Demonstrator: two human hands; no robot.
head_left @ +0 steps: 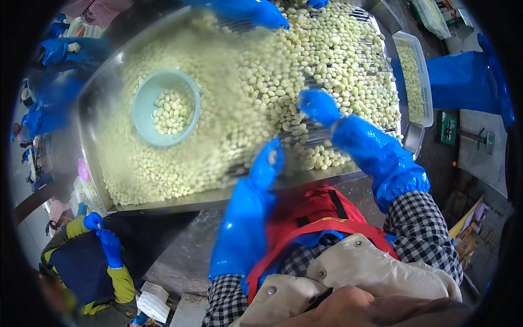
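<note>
Your left hand (267,166) and right hand (320,107) at the pale green beans (343,68) in a metal tray (93,122).
Beans lie ahead of your left hand and around your curled right hand; whether either of the 2 is clamped on anything, I cannot tell. Left of your left hand, a pale blue bowl (141,128) holds beans; farther off, right of your right hand, a white basket (427,84) holds more.

Steel worktop (101,82) spread with pale green beans (338,60); pale blue bowl (139,121) among them, part-filled. Your blue-gloved left hand (267,164) near the near rim, right hand (320,108) at the beans, grips unclear.
</note>
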